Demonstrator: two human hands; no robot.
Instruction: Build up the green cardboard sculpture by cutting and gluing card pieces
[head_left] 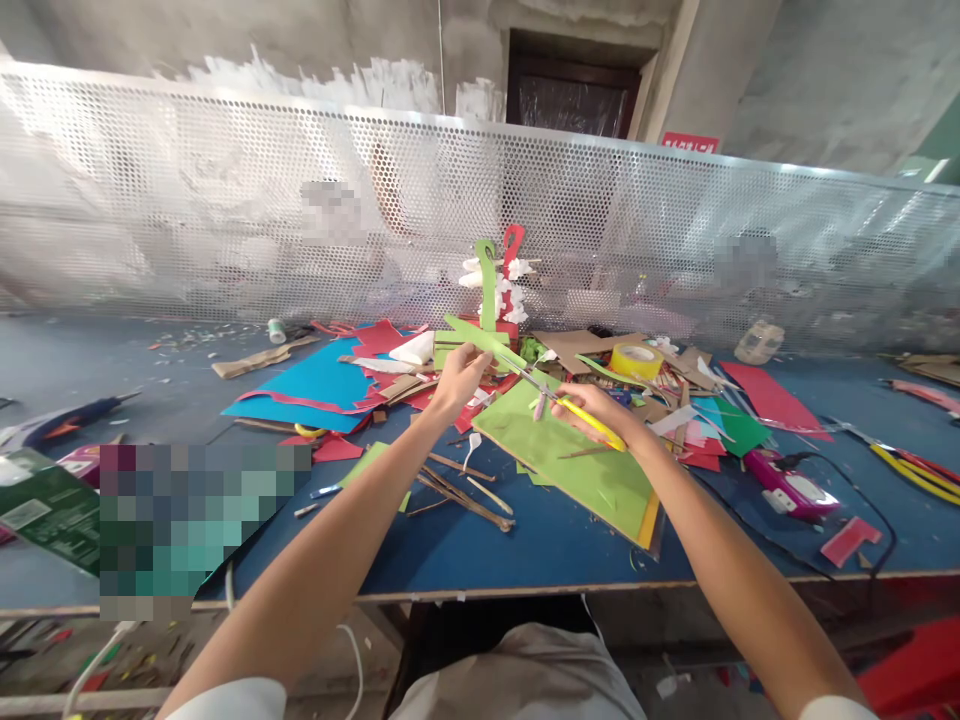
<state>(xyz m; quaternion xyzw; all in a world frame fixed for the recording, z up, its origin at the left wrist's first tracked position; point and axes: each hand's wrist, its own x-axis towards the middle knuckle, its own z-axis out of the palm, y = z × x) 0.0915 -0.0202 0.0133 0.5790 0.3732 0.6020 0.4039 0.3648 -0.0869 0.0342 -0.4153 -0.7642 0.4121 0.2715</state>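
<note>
Basically, everything turns on how the blades lie to the strip. Your left hand (pixel 463 374) has its thumb and fingers pinched together at the near edge of a lime-green flat strip (pixel 478 335), which looks like paper or thin foam; the exact contact is too small to make out. That strip slants from far left to near right, just beyond your fingertips, with its near-right end by the blades.

Your right hand (pixel 589 400) is wrapped around yellow-handled metal scissors (pixel 596 424), which bridge the gap between your hands. Their long axis runs from the handles at near right to the tips at far left, so it lies nearly in line with the strip rather than square across it. The tips come in close beside your left fingertips; how far the blades are parted, you cannot tell from here. Your left hand is clearly the nearer one to the strip, and your right reaches it only through the blades.

Below the scissors, on the near side, lies a broad lime-green flat sheet (pixel 536 435). Just beyond the strip stands an upright green looped strip (pixel 488 290), beside a red looped strip (pixel 513 238) with white petal-like pieces (pixel 514 303).
</note>
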